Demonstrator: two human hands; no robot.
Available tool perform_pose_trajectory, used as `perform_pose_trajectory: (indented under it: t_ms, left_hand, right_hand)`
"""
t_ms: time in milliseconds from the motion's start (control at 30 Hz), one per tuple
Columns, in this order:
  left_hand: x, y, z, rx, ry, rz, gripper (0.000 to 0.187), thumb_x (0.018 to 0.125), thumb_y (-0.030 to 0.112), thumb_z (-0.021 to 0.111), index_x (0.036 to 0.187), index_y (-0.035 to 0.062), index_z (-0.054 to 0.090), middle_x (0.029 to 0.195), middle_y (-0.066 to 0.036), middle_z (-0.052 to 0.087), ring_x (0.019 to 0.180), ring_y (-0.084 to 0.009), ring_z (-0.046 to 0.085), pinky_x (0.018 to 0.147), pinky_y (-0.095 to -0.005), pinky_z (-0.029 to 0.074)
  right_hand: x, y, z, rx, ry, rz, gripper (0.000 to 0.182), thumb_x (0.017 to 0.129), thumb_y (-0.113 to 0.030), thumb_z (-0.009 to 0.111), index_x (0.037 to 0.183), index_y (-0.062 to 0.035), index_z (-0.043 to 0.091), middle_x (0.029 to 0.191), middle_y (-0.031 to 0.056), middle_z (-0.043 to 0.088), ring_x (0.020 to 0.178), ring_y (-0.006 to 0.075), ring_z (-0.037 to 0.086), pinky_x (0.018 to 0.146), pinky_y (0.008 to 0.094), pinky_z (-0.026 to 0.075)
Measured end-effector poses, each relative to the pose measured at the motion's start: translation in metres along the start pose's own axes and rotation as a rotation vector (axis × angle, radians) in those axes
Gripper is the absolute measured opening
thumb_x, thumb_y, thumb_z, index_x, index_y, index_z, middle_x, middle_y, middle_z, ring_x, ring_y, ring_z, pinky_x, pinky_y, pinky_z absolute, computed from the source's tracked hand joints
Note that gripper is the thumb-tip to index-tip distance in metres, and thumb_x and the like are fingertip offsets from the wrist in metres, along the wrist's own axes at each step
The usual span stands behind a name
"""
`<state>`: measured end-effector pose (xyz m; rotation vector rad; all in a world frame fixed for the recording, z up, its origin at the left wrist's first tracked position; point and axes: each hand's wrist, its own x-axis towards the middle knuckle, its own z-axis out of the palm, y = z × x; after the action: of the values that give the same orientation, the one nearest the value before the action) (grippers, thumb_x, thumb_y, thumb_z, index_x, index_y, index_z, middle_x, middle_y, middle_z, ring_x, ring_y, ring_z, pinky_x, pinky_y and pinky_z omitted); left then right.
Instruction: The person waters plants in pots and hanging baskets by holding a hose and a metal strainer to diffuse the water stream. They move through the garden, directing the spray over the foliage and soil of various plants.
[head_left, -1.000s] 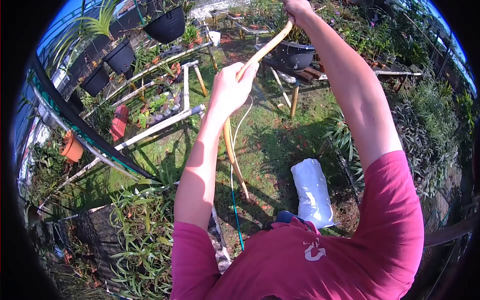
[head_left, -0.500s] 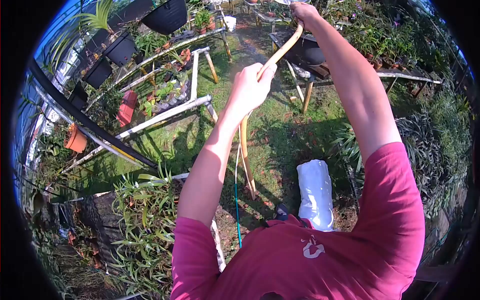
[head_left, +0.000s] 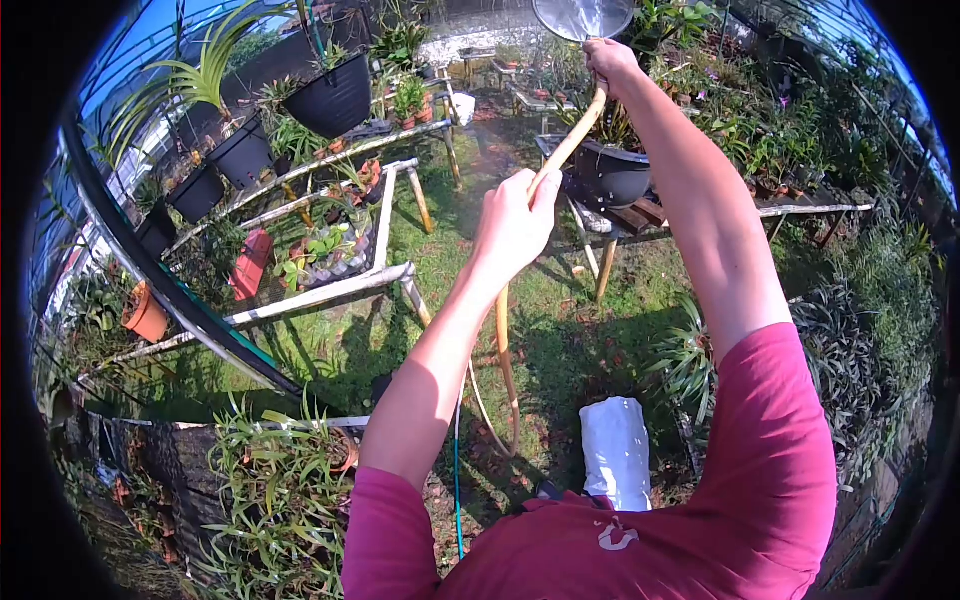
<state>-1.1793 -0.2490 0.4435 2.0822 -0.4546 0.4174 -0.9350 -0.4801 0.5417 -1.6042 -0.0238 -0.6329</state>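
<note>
A yellow garden hose (head_left: 575, 137) runs slantwise between my two hands. Near its upper end, my right hand (head_left: 612, 65) is wrapped round it at arm's length. Just beyond those fingers is a round, pale, see-through disc (head_left: 583, 17) with a thin rim, partly cut off by the top of the view. My left hand (head_left: 515, 222) grips the hose lower down, thumb along it. Below that hand the hose hangs and loops close over the grass. Small bright drops show near the black hanging pot (head_left: 612, 176) under my right forearm.
White-framed benches (head_left: 340, 285) with potted plants stand at left, near a black hanging planter (head_left: 333, 97). A plant bench (head_left: 800, 210) lies to the right. A white sack (head_left: 615, 455) stands on the grass by my feet. A thin teal hose (head_left: 458, 490) runs below.
My view has tilted up, so the scene sits lower and more of the round disc shows. Both hands keep their hold on the hose, whose hanging loop has shifted slightly.
</note>
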Motion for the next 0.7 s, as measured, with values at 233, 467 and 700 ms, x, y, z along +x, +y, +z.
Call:
perform_pose_trajectory:
  t_ms: [233,467,700]
  left_hand:
    - [0.018,0.017,-0.018,-0.025,0.054,0.047,0.038,0.098,0.035,0.054,0.087,-0.0004,0.065,0.063,-0.012,0.06,0.057,-0.019,0.059,0.057,-0.0362,0.044]
    - [0.031,0.02,-0.041,-0.05,0.081,0.112,0.039,0.097,0.035,0.054,0.086,-0.0008,0.063,0.062,-0.012,0.06,0.056,-0.02,0.059,0.056,-0.0366,0.044]
    - [0.037,0.016,-0.054,-0.041,0.056,0.119,0.038,0.097,0.034,0.055,0.086,-0.0008,0.064,0.063,-0.012,0.06,0.057,-0.0192,0.059,0.056,-0.0362,0.044]
  right_hand:
    - [0.004,-0.056,0.012,-0.065,0.075,-0.093,0.013,0.089,-0.014,0.063,0.099,-0.0056,0.065,0.07,-0.001,0.055,0.054,0.0081,0.045,0.049,0.027,0.038]
    - [-0.001,-0.1,0.023,0.055,0.154,-0.156,0.02,0.081,-0.011,0.067,0.1,-0.0044,0.065,0.075,0.0008,0.062,0.058,0.0093,0.052,0.05,0.029,0.042]
    - [-0.009,-0.114,0.027,0.107,0.184,-0.16,0.022,0.082,-0.01,0.069,0.103,-0.0053,0.063,0.072,-0.0005,0.059,0.054,0.009,0.049,0.046,0.0278,0.039]
